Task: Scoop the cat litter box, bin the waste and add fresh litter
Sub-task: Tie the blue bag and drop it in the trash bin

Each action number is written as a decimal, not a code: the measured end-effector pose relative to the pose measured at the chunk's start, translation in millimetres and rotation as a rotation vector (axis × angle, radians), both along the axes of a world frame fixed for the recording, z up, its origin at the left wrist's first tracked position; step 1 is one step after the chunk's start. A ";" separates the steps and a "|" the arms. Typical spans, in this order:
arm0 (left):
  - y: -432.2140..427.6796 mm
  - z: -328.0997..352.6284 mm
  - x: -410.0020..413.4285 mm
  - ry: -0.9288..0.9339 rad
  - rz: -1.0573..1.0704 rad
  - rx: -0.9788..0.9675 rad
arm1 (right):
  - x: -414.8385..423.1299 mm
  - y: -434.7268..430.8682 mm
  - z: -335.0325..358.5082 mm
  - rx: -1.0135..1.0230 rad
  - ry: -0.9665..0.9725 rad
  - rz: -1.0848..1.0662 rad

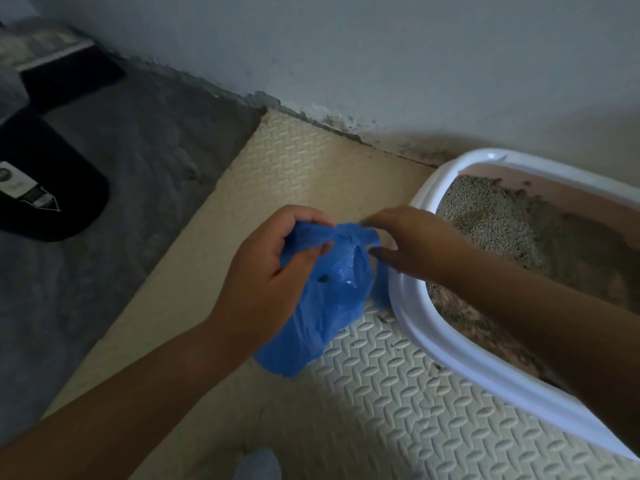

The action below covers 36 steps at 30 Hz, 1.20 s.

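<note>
Item: blue plastic bag, thin, limp, probably bottom-heavy. Left hand fingers clamped one handle; right hand pinched the other. Best held there.

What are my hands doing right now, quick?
Left hand: grips one handle of the bag.
Right hand: pinches the bag's other handle, though its fingers are blurred.

cam: one, head-worn, wide-angle | aim: forward and steeply down onto cream embossed foam floor mat | range: close over left hand, right hand | frame top: pale wall
</note>
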<state>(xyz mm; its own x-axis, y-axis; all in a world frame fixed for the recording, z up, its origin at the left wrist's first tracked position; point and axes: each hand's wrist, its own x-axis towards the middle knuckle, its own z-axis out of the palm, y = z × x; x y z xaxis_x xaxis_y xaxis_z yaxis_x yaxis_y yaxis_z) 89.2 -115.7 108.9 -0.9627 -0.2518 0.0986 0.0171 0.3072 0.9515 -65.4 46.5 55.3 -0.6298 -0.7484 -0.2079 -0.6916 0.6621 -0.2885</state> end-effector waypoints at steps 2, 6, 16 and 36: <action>-1.5 8.0 3.7 -0.059 -0.043 0.056 | -0.4 -2.1 2.3 -0.023 -0.002 -0.011; -6.7 34.9 10.5 -0.261 -0.098 0.067 | -0.7 -8.6 33.6 -0.267 -0.231 -0.219; -34.4 140.6 18.9 -0.479 0.023 -0.029 | 18.7 -22.5 172.8 -0.279 -0.451 -0.340; -62.4 822.8 -17.2 0.151 0.105 -0.119 | 81.1 -81.9 866.2 -0.973 -0.302 -0.235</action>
<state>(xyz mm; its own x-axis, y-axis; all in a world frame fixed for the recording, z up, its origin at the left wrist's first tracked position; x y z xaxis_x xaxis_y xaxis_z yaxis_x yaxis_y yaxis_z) 72.1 -178.1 931.7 -0.9039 -0.3279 0.2747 0.1187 0.4247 0.8975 15.8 -35.4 921.5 -0.8030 -0.5430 0.2456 -0.3859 0.1597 -0.9086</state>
